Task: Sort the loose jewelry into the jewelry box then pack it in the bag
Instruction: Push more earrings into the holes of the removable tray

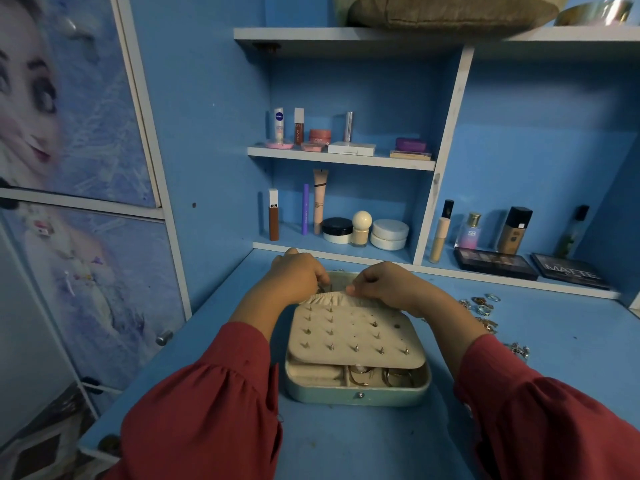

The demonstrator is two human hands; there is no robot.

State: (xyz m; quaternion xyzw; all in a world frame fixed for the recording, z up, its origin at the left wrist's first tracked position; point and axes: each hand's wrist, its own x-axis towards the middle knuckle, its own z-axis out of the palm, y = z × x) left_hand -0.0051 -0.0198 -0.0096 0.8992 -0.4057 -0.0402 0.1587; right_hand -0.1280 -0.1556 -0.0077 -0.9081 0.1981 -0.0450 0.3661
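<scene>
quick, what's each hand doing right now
Left hand: closed, fingers curled at the back of the jewelry box; what it holds cannot be told.
Right hand: closed, pinching the elastic pocket edge.

matt blue desk, cloth-lined box, small bright metal

the jewelry box (358, 393) has a smooth pale-green shell with a slight sheen and a metal knob; its cream earring panel (353, 336) looks soft and matt, studded with shiny metal posts, under a gathered fabric pocket (332, 299). the loose jewelry (483, 311) glints metallic on the painted, matt desk (346, 441). sleeves (214, 414) are dull red cloth.
</scene>
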